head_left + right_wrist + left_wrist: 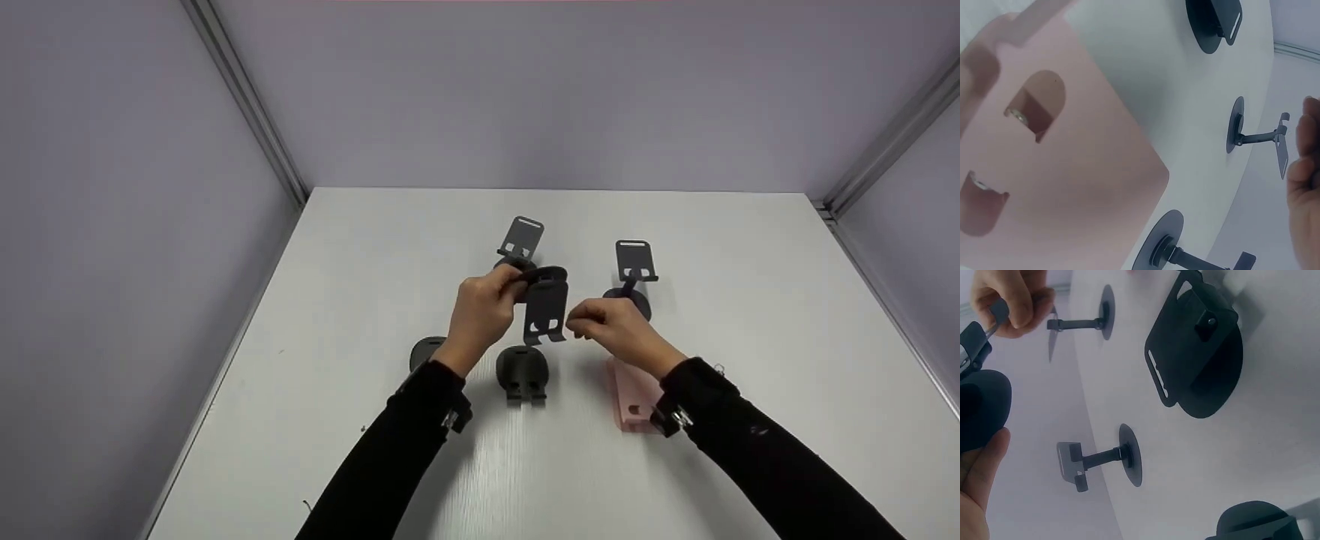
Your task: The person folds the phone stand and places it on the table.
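Note:
My left hand [480, 311] holds a black phone stand [546, 306] up above the table, gripping its round base between thumb and fingers. The stand's slotted plate hangs down, with its small hooked lips at the bottom. Close by the plate's right edge is my right hand [619, 330], its fingers curled and nothing visible between them. In the left wrist view the held stand's round base [985, 410] rests against the left fingers, and a lip overlaps the right hand [1013, 304]. The right wrist view has the right hand [1304, 174] only at its edge.
Two black phone stands stand unfolded behind the hands, one at the back [523, 235] and one to the right [635, 259]. Two folded ones lie nearer, in the middle [523, 371] and left [426, 349]. A pink stand [630, 394] lies under the right wrist. Pale walls enclose the white table [360, 300].

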Demonstrator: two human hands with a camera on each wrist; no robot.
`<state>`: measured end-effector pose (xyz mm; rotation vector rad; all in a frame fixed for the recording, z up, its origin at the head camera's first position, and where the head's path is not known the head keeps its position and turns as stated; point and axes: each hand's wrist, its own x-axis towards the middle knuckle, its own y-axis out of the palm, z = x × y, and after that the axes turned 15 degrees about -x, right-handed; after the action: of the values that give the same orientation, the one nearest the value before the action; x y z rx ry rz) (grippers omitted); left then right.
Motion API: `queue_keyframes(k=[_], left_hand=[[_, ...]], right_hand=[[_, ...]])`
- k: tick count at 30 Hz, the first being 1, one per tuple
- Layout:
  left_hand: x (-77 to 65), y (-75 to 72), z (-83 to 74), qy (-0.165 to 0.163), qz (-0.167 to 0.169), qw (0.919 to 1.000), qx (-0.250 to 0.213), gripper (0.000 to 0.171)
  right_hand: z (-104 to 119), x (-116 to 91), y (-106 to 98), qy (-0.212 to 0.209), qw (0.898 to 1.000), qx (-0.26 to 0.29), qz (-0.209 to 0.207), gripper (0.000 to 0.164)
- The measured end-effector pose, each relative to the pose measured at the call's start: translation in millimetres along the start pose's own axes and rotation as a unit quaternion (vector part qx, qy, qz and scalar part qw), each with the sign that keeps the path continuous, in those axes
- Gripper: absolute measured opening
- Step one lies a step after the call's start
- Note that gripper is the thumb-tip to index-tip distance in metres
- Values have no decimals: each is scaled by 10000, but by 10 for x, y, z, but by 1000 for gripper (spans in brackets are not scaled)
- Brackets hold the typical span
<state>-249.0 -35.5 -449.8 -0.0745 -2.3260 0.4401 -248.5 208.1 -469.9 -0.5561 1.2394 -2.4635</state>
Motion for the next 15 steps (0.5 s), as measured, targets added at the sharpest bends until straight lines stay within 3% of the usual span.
queue_keyframes(k=[8,15], left_hand=[[-48,-26,62,-110,-115,9998,114,6],[-72,10,59,-56,-111,9997,221,6]], right_hand=[[41,-14,-20,18,9998,150,157,10],[99,27,20,343,9978,342,445,12]])
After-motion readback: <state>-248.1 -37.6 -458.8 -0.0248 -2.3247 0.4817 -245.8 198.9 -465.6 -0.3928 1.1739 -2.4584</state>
